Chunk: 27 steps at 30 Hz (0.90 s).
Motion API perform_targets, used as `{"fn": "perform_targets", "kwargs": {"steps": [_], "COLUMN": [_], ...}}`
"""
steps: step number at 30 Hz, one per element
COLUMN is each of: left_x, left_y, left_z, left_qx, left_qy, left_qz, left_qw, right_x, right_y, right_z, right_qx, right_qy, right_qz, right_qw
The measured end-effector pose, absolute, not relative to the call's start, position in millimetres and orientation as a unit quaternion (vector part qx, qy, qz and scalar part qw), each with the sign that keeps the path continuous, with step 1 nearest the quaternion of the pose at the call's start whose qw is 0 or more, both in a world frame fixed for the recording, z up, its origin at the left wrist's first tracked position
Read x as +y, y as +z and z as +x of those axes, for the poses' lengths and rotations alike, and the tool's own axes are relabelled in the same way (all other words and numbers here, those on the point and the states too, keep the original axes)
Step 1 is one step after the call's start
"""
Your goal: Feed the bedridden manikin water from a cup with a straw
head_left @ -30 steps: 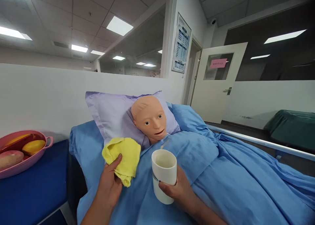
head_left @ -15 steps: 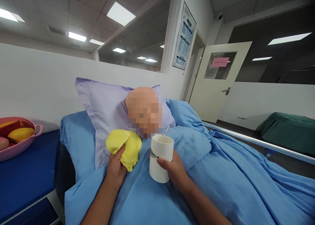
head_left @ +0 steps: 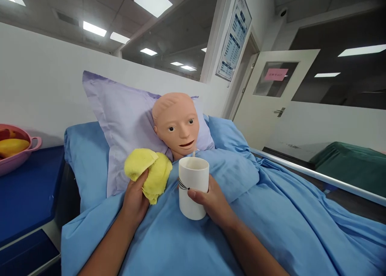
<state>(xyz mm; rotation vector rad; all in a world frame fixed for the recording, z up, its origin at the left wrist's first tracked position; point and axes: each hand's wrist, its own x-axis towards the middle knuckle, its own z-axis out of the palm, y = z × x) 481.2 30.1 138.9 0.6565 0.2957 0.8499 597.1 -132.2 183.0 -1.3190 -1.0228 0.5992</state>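
1 yellow cloth (head_left: pixel 152 171) in left hand (head_left: pixel 135 200), 1 cup (head_left: pixel 193 181) in right hand (head_left: pixel 216 203)

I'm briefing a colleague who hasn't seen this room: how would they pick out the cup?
Find the blue-covered bed, then the mannequin head on its lilac pillow. Lower in view, the right hand holds the cup. It is white with thin dark lines on its side, unlike the yellow cloth in the left hand.
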Motion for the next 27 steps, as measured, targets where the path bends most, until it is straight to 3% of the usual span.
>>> {"fn": "perform_targets", "kwargs": {"steps": [27], "left_x": [26.8], "left_y": [138.8], "left_z": [478.1], "left_qx": [0.148], "left_qy": [0.385], "left_qz": [0.35], "left_qw": [0.841], "right_x": [-133.3], "right_y": [180.7], "right_z": [597.5], "right_qx": [-0.458], "right_qy": [0.306], "right_qz": [-0.543], "right_qw": [0.634]}}
